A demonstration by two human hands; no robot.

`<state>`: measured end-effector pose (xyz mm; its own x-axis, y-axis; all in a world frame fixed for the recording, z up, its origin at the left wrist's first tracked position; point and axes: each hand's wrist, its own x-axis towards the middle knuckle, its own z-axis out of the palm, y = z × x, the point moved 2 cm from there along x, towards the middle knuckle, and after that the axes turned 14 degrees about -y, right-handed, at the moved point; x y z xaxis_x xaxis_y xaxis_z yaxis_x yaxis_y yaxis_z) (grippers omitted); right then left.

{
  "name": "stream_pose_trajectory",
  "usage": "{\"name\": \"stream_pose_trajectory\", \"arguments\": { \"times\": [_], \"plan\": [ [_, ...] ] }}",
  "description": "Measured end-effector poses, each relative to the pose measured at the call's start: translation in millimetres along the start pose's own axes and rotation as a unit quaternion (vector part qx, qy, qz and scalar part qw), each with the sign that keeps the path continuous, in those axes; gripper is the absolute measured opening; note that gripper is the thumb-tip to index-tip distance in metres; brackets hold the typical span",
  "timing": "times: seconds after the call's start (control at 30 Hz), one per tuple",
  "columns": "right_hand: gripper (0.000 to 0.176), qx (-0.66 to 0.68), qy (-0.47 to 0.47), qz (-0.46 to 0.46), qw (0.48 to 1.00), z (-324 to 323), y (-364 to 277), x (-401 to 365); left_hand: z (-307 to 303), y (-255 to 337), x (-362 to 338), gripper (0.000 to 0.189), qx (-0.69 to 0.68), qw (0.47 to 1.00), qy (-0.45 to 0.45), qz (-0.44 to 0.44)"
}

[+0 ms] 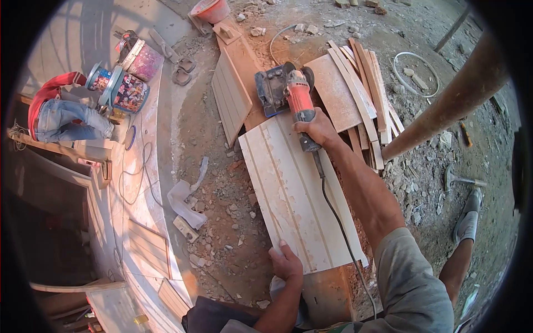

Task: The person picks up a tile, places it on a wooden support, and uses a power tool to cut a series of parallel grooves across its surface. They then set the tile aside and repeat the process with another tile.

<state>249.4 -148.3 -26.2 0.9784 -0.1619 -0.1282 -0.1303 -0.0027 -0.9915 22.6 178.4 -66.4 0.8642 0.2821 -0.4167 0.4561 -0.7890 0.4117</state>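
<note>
My right hand (319, 129) is wrapped around the dark rear body of a red angle grinder (300, 99), near the far end of a striped white tile (294, 194). The grinder's cord (332, 208) runs back over the tile toward me. At the tile's near left edge, my left hand (287, 263) grips it with the thumb on top and the fingers curled at the rim. A dark, dusty box-like metal piece (270, 89) sits just left of the grinder's head. Under the tile lies a dusty brown board (327, 288).
Left of the grinder leans another striped tile (230, 94). To the right are stacked strips (366, 89), a thick pole (449, 100) and a hammer (465, 181). A person (66, 114) bends at far left beside paint buckets (125, 91). Rubble covers the ground.
</note>
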Motion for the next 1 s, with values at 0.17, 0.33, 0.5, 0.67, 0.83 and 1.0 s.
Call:
{"name": "stream_pose_trajectory", "arguments": {
  "times": [0.17,0.33,0.5,0.67,0.83,1.0],
  "plan": [
    [0.059,-0.017,0.042,0.028,0.999,-7,-33,-21,-5,5,-4,0.056,-0.011,1.0,-0.01,0.005],
    [0.058,0.008,0.071,0.002,0.997,-11,-81,-80,-10,8,-5,0.058,-0.017,0.999,-0.032,-0.004],
    [0.062,0.035,0.019,-0.009,0.999,16,-113,-187,-2,1,-3,0.062,-0.029,0.999,0.001,0.023],
    [0.069,0.168,-0.057,-0.018,0.984,72,-114,-281,-11,3,-6,0.065,-0.049,0.999,-0.003,0.021],
    [0.069,0.123,-0.036,-0.027,0.991,111,-117,-339,13,-33,27,0.062,-0.098,0.99,0.081,0.068],
    [0.069,0.09,-0.028,0.004,0.996,118,-128,-385,-63,-11,36,0.049,-0.308,0.945,0.075,0.076]
  ]
}}
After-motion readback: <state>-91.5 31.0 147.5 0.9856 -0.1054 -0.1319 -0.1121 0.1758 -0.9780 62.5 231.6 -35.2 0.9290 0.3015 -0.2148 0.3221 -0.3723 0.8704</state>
